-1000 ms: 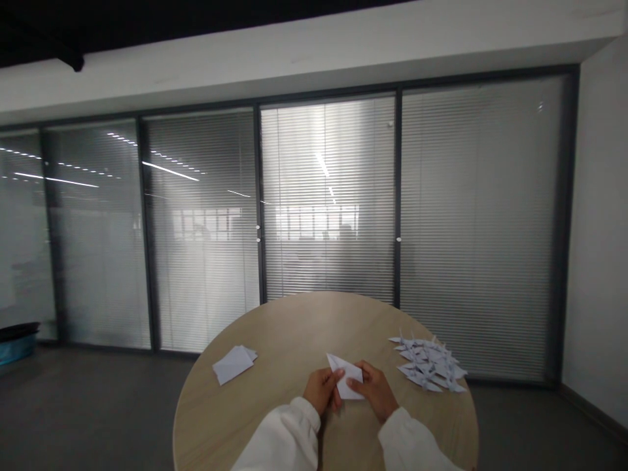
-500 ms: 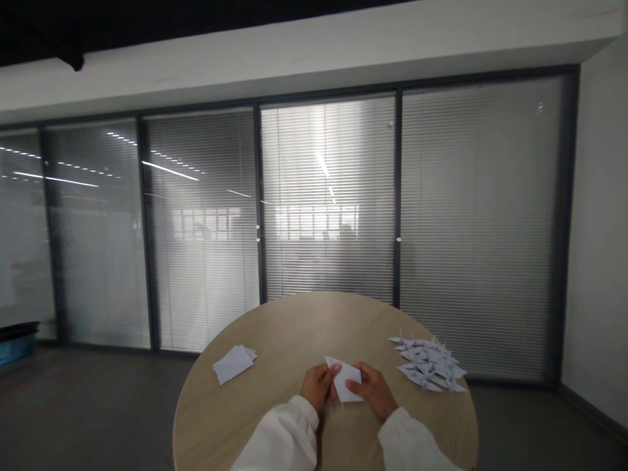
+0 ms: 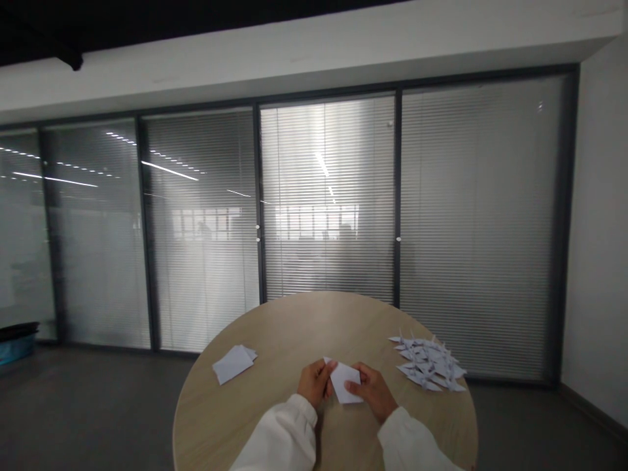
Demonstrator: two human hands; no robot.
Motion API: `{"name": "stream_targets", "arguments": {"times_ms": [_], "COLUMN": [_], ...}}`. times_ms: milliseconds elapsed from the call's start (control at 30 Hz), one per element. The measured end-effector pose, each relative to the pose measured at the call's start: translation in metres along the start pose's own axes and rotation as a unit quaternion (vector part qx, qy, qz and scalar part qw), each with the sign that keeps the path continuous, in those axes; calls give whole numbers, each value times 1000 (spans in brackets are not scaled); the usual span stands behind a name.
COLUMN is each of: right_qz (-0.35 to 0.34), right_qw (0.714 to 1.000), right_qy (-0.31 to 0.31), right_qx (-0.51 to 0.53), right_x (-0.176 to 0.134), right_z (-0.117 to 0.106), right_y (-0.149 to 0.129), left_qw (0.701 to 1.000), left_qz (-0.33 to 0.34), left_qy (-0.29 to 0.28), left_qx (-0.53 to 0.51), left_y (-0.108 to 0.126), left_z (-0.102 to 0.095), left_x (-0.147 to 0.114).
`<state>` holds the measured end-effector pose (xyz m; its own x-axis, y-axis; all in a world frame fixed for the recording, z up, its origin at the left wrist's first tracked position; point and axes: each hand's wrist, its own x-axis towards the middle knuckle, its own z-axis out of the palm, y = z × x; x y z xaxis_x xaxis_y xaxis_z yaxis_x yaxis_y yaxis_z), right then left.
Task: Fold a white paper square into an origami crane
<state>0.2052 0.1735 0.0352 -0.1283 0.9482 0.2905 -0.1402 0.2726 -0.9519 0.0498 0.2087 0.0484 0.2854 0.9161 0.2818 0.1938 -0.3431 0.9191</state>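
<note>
A folded piece of white paper (image 3: 345,384) is held between my two hands, just above the near part of the round table. My left hand (image 3: 314,382) pinches its upper left corner, thumb on top. On the other side, my right hand (image 3: 373,390) grips the right edge, its thumb lying flat on the paper's face. The fingers beneath the paper are hidden. To the right lies a pile of folded white paper cranes (image 3: 429,363). A small stack of flat white paper sheets (image 3: 234,364) rests on the left.
The round wooden table (image 3: 324,320) carries all the paper. Behind it stands a glass partition with blinds (image 3: 328,248) in dark frames. A blue and black container (image 3: 17,343) sits on the floor at far left.
My left hand has shifted slightly left and up along the paper's edge, its thumb now nearer the top corner. The right hand stays almost in place.
</note>
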Motion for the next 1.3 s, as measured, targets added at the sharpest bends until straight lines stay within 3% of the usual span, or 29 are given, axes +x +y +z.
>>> {"name": "stream_targets", "arguments": {"times_ms": [267,500,700,967,1133,1300], "right_qz": [10,7,8,10,10,2], "right_qw": [1000,1000,1000,1000,1000,999], "right_qy": [7,-3,-2,-7,4,45], "right_qx": [-4,-19,-15,-15,-24,3], "right_x": [1,2,3,2,4,7], "right_z": [0,-1,-1,0,-3,-9], "right_y": [1,1,2,2,7,15], "left_qw": [1000,996,998,992,997,998], "left_qz": [-17,32,-9,22,-16,-35], "left_qy": [16,72,60,116,80,7], "left_qx": [-9,36,-6,51,-9,-43], "left_y": [-1,6,7,7,1,-11], "left_z": [-1,-6,-5,-12,-9,-2], "left_x": [3,0,2,1,5,8]}}
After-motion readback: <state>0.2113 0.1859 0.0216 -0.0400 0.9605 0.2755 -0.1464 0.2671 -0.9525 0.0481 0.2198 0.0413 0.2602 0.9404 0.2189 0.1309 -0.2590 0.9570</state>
